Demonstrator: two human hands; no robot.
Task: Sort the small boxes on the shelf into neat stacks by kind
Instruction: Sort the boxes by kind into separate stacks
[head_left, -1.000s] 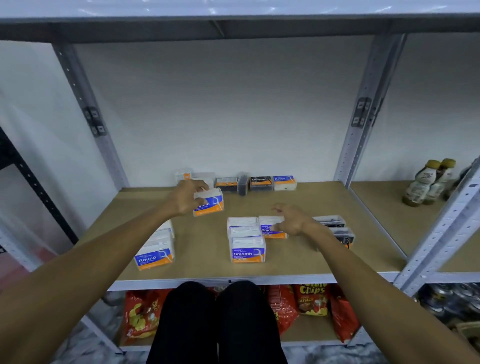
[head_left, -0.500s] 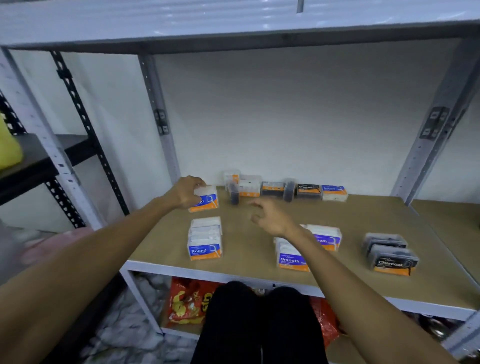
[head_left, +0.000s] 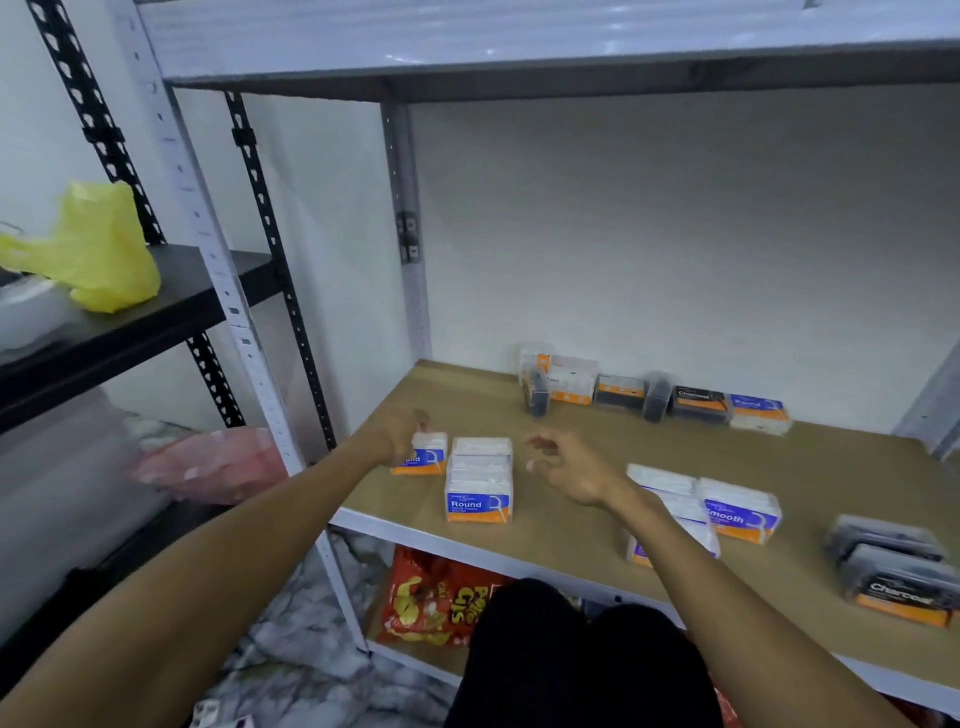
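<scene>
My left hand (head_left: 397, 435) grips a white "Round" box (head_left: 426, 455) at the shelf's left front, right beside a row of Round boxes (head_left: 479, 480). Above the wooden shelf board (head_left: 571, 525), just right of that row, my right hand (head_left: 571, 470) hovers with its fingers spread and nothing in it. White "Smooth" boxes (head_left: 737, 512) sit right of my right forearm, partly hidden by it. Dark "Charcoal" boxes (head_left: 896, 571) lie at the front right. Several mixed boxes (head_left: 654, 397) line the back wall.
A white upright post (head_left: 228, 312) borders the shelf's left edge. A black rack to the left holds a yellow bag (head_left: 98, 249). Red snack bags (head_left: 436, 603) lie on the lower shelf. My dark-clothed knees (head_left: 571, 660) are at the front.
The view has swung left. My left hand has brought the Round box down beside the Round row at the front left. My right hand left the Smooth boxes and moved left, fingers apart.
</scene>
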